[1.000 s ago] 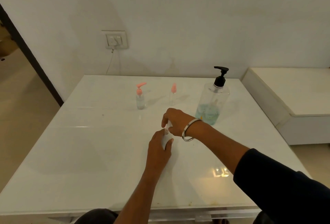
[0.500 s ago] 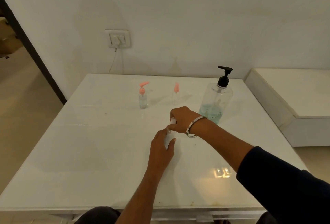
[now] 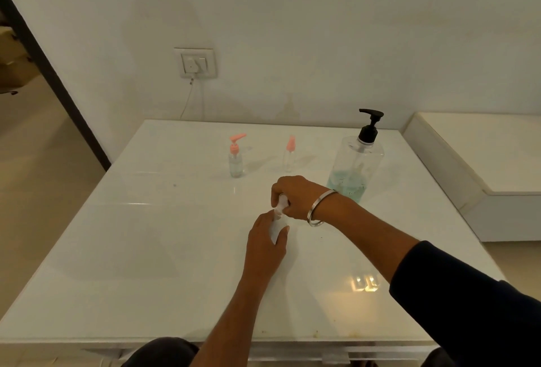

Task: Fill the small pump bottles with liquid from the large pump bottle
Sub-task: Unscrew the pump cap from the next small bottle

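Note:
A small white bottle [image 3: 276, 227] stands at the middle of the white table [image 3: 146, 249]. My left hand [image 3: 265, 245] is wrapped around its body. My right hand [image 3: 298, 198], with a metal bangle on the wrist, grips its white cap [image 3: 281, 202] from above. The large clear pump bottle [image 3: 355, 166], black pump on top and blue-green liquid in its lower part, stands just behind my right wrist. Two small clear bottles stand farther back: one with a pink pump [image 3: 236, 159], one with a pink spray top [image 3: 289, 156].
A wall socket [image 3: 195, 63] with a cable hanging down is behind the table. A low white surface [image 3: 483, 161] adjoins the table on the right. A dark door frame [image 3: 49, 74] and open floor lie to the left.
Both hands stay on the small white bottle; my right hand has shifted slightly on the cap. The view has drifted a little to the left.

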Available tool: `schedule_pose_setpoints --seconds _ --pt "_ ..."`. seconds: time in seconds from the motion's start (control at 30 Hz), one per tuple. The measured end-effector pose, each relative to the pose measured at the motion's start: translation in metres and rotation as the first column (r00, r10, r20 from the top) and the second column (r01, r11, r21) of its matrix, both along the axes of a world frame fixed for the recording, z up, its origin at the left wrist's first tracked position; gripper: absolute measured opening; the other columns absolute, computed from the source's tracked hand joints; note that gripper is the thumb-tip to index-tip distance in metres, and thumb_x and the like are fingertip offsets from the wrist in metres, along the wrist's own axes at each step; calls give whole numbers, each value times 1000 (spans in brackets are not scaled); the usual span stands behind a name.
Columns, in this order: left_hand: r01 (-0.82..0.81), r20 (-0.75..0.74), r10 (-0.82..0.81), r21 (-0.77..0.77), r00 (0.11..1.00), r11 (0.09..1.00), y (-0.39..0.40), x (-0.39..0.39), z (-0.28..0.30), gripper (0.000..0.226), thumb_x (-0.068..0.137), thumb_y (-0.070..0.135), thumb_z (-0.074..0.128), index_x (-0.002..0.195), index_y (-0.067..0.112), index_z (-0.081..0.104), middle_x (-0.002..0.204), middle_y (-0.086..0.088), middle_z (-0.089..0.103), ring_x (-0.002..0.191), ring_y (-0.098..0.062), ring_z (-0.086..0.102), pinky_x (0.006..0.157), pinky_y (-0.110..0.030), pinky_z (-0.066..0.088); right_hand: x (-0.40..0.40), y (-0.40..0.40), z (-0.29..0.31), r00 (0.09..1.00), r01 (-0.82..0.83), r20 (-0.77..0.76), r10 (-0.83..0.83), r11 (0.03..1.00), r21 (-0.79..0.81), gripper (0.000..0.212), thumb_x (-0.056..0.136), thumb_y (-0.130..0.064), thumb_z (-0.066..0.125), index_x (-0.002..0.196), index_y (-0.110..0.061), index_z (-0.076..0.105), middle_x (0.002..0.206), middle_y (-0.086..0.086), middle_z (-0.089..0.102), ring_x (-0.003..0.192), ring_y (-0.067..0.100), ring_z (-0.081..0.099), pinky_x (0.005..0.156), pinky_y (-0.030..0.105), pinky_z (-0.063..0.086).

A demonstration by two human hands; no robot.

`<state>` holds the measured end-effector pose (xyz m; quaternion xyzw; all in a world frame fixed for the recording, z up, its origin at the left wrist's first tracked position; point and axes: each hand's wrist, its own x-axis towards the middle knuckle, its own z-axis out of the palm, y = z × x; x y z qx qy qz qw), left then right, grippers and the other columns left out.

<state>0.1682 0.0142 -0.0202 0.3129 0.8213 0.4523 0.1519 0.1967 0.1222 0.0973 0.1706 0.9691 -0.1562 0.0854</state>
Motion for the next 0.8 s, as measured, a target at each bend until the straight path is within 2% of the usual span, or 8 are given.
schedule_pose_setpoints --seconds 0.07,0.2,0.27,0.4,0.5,0.57,0.73,0.8 --pt "3 1 -3 -1 1000 1000 0 1 1 39 91 30 57 127 16 50 127 1 56 118 -16 53 94 -13 31 1 0 1 1000 -6 9 6 999 -35 20 82 -5 60 101 -10 61 112 7 55 100 24 57 78 25 45" --pt "0 10 0 -18 1000 1000 1 1 3 43 91 30 56 130 15 48 131 1 54 121 -15 50 93 -10 25 5 -1 -5 995 99 4 -99 995 27 36 83 -29 63 111 -11 51 113 8 52 99 25 55 77 27 43" --pt "-6 17 7 -12 1000 1000 0 2 5 42 91 29 58 129 15 49 130 3 54 121 -14 50 92 -9 24 4 -2 -5 994 108 -9 -107 993 55 33 84 -27 61 110 -10 52 112 10 57 98 25 57 75 26 43" --pt "-5 13 5 15 1000 1000 -1 1 3 38 89 30 60 124 16 53 123 1 59 113 -13 55 91 -10 31 1 2 -1 1000 7 10 -6 999 -44 20 83 -10 60 103 -10 61 112 8 57 97 23 58 75 24 45" --pt "0 37 0 -17 999 1000 1 0 5 43 90 29 58 130 13 49 132 -3 54 120 -15 51 95 -12 29 4 4 -2 1000 31 -6 -31 1000 -7 32 82 -25 65 109 -14 54 114 5 51 100 23 54 81 27 45" --pt "27 69 -22 -64 997 998 2 1 6 48 92 28 55 136 11 41 140 -5 46 128 -18 43 103 -16 27 5 5 -5 997 81 -7 -81 996 44 37 82 -31 64 111 -12 53 113 7 54 99 23 56 78 26 44" --pt "9 50 -7 -29 999 1000 1 0 6 45 91 29 58 132 13 47 135 -2 51 123 -16 48 94 -9 23 3 6 -5 1000 19 -19 -19 1000 -24 25 82 -17 64 106 -12 58 114 7 54 101 22 55 80 24 44" --pt "-1 61 3 -28 998 1000 0 1 7 45 90 30 59 130 14 48 134 -1 52 122 -15 49 97 -13 27 4 6 -3 999 29 -21 -31 998 -53 32 81 -23 66 109 -13 55 114 5 51 96 19 52 78 25 43"
